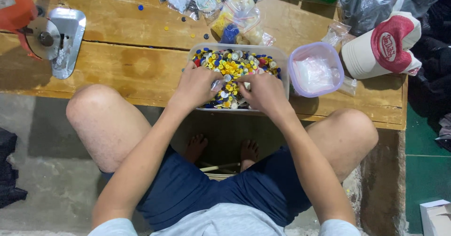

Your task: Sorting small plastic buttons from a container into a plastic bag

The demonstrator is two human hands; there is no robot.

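Both hands work inside a clear rectangular plastic tub (282, 60) heaped with small round buttons (235, 66) – yellow, blue, white, red – set at the near edge of the worn wooden bench (127, 71). The left hand (196, 85) lies curled on the heap's left side; whether it grips anything I cannot tell. The right hand (264, 91) is cupped with fingertips pinched toward the centre – contents hidden. The heap lies directly under both hands, its long axis running left to right. Just right of the tub stands a purple-rimmed plastic container (295, 62).
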